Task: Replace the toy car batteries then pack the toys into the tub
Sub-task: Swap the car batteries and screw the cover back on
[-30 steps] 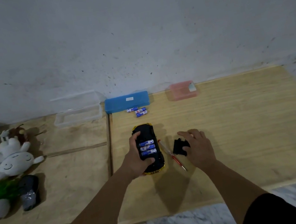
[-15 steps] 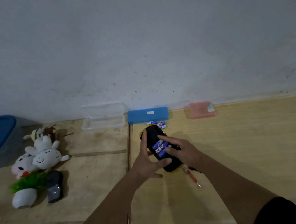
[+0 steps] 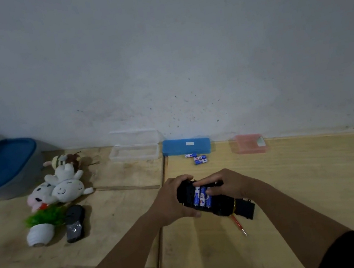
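Note:
The black toy car (image 3: 220,205) lies upside down between my hands, its battery bay showing three blue batteries (image 3: 202,197). My left hand (image 3: 173,201) grips the car's left end. My right hand (image 3: 223,184) holds the car from the far side, fingertips pressing on the batteries. A black battery cover (image 3: 245,210) lies on the table just under the car's right end, beside a red screwdriver (image 3: 239,226). Three loose blue batteries (image 3: 198,158) lie farther back. The grey tub with a blue lid (image 3: 0,166) stands at far left.
Plush toys (image 3: 63,184), a small potted plastic plant (image 3: 42,224) and a dark remote-shaped toy (image 3: 75,223) lie left of me. Against the wall stand a clear open box (image 3: 134,151), a blue case (image 3: 186,147) and a pink box (image 3: 249,144).
The car has been lifted and turned sideways between both hands. My right hand left the cover on the table and moved onto the batteries. The view swung left, revealing the tub.

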Motion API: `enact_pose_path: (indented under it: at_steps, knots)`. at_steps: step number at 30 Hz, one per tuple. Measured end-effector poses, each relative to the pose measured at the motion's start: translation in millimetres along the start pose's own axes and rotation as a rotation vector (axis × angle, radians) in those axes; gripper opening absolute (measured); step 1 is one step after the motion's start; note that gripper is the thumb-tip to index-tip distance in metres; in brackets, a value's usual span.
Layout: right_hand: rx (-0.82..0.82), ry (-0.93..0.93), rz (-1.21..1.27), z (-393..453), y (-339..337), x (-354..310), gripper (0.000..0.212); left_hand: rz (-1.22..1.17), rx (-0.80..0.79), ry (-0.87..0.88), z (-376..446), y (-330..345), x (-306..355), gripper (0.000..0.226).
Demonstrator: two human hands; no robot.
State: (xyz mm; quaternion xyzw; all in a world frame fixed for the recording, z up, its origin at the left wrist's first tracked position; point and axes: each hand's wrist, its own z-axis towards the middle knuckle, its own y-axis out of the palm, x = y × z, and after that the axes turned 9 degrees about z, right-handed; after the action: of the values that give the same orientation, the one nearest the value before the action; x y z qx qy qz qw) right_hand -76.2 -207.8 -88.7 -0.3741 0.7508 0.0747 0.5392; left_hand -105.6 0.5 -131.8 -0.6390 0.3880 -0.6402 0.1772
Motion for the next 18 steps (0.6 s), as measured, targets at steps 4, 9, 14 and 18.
enact_pose_path:
  at_steps: [4, 9, 14, 18]
  knots:
    - [0.379, -0.161, -0.239, 13, 22, 8, 0.029, -0.038, 0.123, -0.053, 1, 6, 1, 0.093]
    - [0.551, -0.176, -0.243, 20, 42, 10, 0.027, -0.066, 0.203, -0.046, 1, 6, 6, 0.093]
    - [0.580, -0.196, -0.207, 22, 45, 6, 0.023, -0.070, 0.232, -0.049, 0, 6, 4, 0.093]
    - [0.549, -0.190, -0.237, 23, 46, 6, 0.022, -0.073, 0.225, -0.049, 1, 3, 1, 0.093]
